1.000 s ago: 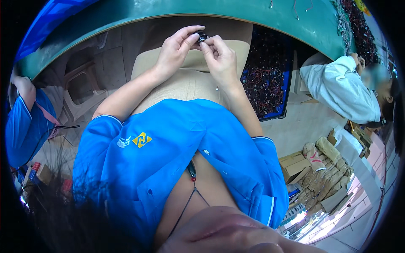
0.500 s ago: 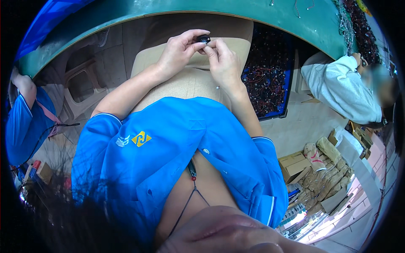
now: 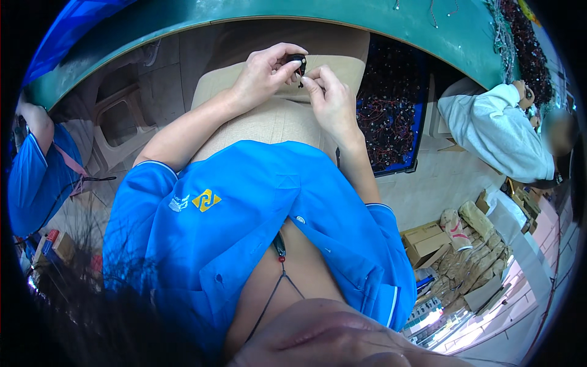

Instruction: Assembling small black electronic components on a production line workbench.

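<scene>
Above my lap, my left hand [image 3: 267, 72] is closed, its thumb and fingers gripping a small black rounded part [image 3: 297, 59] with a pale spot on it. Thin dark and reddish wire [image 3: 301, 81] seems to hang below that part. Just to its right, my right hand [image 3: 330, 98] has its thumb and forefinger pinched together close to the wire. Whatever lies between those fingertips is too small to make out.
A green table [image 3: 257, 11] curves across the far side. Right of my legs stands a blue bin [image 3: 418, 131] full of small black wired parts. Co-workers sit on both sides, one in a grey sleeve [image 3: 489, 122]. A beige stool [image 3: 122, 122] and a cardboard box [image 3: 425, 243] stand nearby.
My right hand has drawn slightly right and down, away from the black part. More of the part and the wire below it now shows. The left hand has barely moved.
</scene>
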`<action>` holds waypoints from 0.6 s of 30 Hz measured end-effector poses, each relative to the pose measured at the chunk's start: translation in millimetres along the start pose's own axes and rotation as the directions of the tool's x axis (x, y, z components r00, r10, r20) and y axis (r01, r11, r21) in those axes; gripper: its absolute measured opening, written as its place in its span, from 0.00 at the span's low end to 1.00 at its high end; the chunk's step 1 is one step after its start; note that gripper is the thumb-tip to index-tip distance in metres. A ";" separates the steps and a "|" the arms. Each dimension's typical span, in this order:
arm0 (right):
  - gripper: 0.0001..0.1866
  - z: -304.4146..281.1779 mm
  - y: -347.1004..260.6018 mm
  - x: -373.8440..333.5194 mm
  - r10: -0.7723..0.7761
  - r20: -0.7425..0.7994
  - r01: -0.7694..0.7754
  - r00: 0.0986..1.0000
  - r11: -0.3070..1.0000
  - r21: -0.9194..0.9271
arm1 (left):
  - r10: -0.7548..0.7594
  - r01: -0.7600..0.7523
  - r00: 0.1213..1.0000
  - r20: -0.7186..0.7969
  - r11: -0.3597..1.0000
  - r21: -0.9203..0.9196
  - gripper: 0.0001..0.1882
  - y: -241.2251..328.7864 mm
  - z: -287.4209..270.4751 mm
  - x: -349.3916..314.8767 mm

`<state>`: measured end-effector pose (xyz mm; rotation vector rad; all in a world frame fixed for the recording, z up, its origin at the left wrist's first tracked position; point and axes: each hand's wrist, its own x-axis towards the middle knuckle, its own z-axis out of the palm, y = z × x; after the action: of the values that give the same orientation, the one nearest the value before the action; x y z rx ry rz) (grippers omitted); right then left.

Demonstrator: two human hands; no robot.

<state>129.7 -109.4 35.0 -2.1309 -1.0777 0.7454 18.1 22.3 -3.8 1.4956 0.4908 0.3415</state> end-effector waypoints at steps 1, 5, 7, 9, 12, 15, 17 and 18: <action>0.04 -0.3 -0.5 -0.3 -0.003 -0.004 0.003 1.000 1.000 0.013 | 0.018 -0.018 1.000 0.001 1.000 0.021 0.14 -2.3 -0.4 1.2; 0.04 0.0 0.5 -2.5 -0.006 -0.012 0.007 1.000 0.999 0.051 | -0.048 0.048 0.998 0.028 0.999 0.004 0.14 -12.0 2.3 2.0; 0.04 -2.7 2.3 -5.9 -0.007 -0.020 0.008 1.000 0.997 0.073 | -0.125 0.127 0.990 0.058 0.991 -0.034 0.13 -12.2 4.3 4.7; 0.05 -10.7 8.0 -8.8 -0.005 -0.057 0.004 0.998 1.000 -0.012 | -0.060 0.059 0.998 0.019 0.997 0.053 0.14 -4.2 0.9 6.6; 0.08 -29.1 42.2 -18.1 0.094 -0.219 -0.145 0.971 0.963 -0.227 | 0.140 -0.136 0.990 0.006 0.951 0.278 0.15 16.6 -6.3 16.6; 0.07 -58.5 74.6 -33.5 0.172 -0.286 -0.285 0.943 0.859 -0.425 | 0.295 -0.247 0.951 -0.093 0.906 0.343 0.18 40.8 -46.0 38.8; 0.10 -70.8 105.6 -42.5 0.124 -0.345 -0.331 0.930 0.688 -0.645 | 0.605 -0.312 0.782 -0.152 0.591 0.744 0.19 47.6 -80.8 62.2; 0.10 -72.3 104.3 -37.8 0.112 -0.353 -0.329 0.929 0.689 -0.646 | 0.684 -0.309 0.718 -0.128 0.479 0.822 0.14 47.6 -98.1 80.5</action>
<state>212.7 -210.0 11.8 -2.9476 -1.0437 0.0771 41.1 150.2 34.8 2.4376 0.5643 1.1023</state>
